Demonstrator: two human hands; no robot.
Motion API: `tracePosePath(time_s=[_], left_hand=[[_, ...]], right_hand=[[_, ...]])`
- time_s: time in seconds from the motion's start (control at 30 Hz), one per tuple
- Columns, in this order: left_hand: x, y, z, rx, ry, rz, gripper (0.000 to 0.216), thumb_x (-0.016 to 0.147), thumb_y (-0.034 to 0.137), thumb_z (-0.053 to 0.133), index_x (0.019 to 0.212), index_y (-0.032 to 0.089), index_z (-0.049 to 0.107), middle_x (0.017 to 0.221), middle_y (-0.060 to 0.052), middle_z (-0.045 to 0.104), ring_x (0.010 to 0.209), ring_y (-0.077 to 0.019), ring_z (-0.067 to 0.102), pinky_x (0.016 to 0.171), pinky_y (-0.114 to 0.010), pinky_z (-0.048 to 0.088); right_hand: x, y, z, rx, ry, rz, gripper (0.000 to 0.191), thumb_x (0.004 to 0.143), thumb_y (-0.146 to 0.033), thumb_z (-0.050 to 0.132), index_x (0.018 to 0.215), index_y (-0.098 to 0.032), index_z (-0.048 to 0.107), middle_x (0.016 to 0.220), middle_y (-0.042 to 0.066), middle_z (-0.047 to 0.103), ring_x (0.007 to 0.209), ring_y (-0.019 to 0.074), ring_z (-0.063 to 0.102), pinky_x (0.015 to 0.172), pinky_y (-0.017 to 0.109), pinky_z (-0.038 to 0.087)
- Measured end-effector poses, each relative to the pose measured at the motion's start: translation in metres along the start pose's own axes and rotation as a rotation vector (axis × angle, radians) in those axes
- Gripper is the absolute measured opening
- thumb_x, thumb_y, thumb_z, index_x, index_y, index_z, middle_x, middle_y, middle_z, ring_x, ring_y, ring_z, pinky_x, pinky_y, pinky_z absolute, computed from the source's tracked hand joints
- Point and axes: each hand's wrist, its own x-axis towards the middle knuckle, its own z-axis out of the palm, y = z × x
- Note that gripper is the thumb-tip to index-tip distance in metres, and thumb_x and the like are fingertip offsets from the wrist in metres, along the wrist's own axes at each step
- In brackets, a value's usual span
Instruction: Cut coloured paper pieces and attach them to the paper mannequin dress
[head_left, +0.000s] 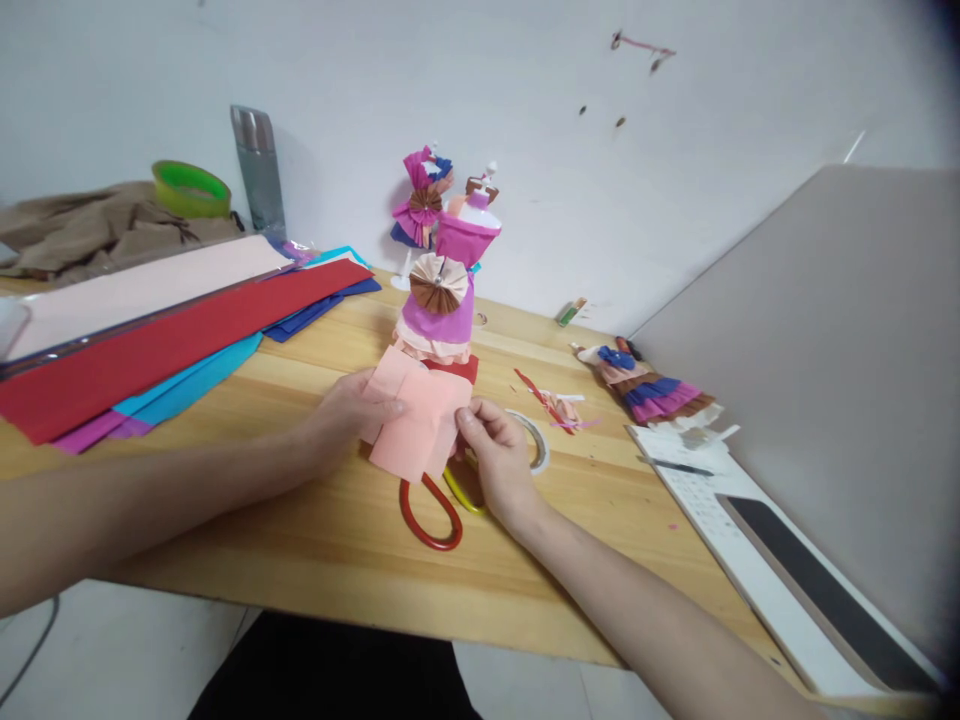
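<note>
Between my hands are pieces of peach crepe paper, partly overlapping and lightly creased. My left hand pinches them at the left side, thumb on top. At the right edge, my right hand grips the paper between thumb and fingers. Under the paper on the table lie scissors with a red handle loop and a yellow handle loop; their blades are hidden. Just behind the paper stands a small mannequin in a magenta paper dress with a pleated cream and brown rosette. A roll of tape lies beside my right hand.
Red, pink and blue crepe paper lies at left, near a flask and a green tape roll. A second dressed mannequin stands behind. Paper scraps, a ruffled paper dress and a white keyboard are at right.
</note>
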Motion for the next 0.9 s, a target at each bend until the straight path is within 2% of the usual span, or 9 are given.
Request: tracePosePath(time_s=[0.2, 0.37, 0.5, 0.67, 0.9], left_hand=[[0.001, -0.002, -0.001, -0.05, 0.06, -0.02, 0.037, 0.064, 0.031, 0.08, 0.097, 0.016, 0.072, 0.095, -0.01, 0.077, 0.088, -0.0304, 0.07, 0.072, -0.038, 0.056], [0.001, -0.003, -0.001, -0.008, 0.079, -0.03, 0.033, 0.064, 0.033, 0.08, 0.092, 0.017, 0.074, 0.088, -0.008, 0.076, 0.078, -0.0261, 0.069, 0.064, -0.033, 0.054], [-0.002, 0.001, 0.002, -0.036, 0.095, -0.03, 0.031, 0.064, 0.03, 0.081, 0.09, 0.016, 0.074, 0.087, -0.007, 0.076, 0.078, -0.0241, 0.068, 0.067, -0.033, 0.053], [0.0, 0.001, 0.001, 0.028, 0.1, -0.018, 0.029, 0.069, 0.033, 0.076, 0.088, 0.012, 0.071, 0.07, -0.003, 0.069, 0.053, -0.0123, 0.054, 0.047, -0.023, 0.038], [0.007, -0.003, -0.006, 0.156, 0.16, 0.003, 0.019, 0.068, 0.03, 0.071, 0.077, 0.015, 0.066, 0.051, 0.004, 0.054, 0.043, -0.0083, 0.039, 0.043, -0.022, 0.028]], right_hand=[[0.002, -0.001, -0.002, 0.018, 0.051, 0.001, 0.026, 0.072, -0.042, 0.074, 0.067, -0.021, 0.06, 0.051, -0.005, 0.052, 0.046, 0.0097, 0.043, 0.047, 0.023, 0.035], [0.003, 0.0, -0.002, 0.059, 0.015, 0.005, 0.024, 0.069, -0.038, 0.079, 0.072, -0.02, 0.062, 0.061, -0.003, 0.06, 0.053, 0.0108, 0.048, 0.053, 0.024, 0.039], [0.006, 0.003, -0.003, 0.031, 0.03, -0.002, 0.024, 0.067, -0.035, 0.079, 0.068, -0.02, 0.06, 0.056, -0.005, 0.056, 0.049, 0.0091, 0.044, 0.051, 0.023, 0.036], [0.009, 0.003, -0.007, -0.011, 0.063, -0.042, 0.024, 0.068, -0.035, 0.077, 0.066, -0.02, 0.059, 0.054, -0.006, 0.054, 0.049, 0.0089, 0.042, 0.05, 0.022, 0.035], [0.013, 0.006, -0.011, -0.028, 0.115, -0.08, 0.024, 0.069, -0.035, 0.076, 0.067, -0.02, 0.058, 0.054, -0.006, 0.052, 0.049, 0.009, 0.042, 0.05, 0.022, 0.034]])
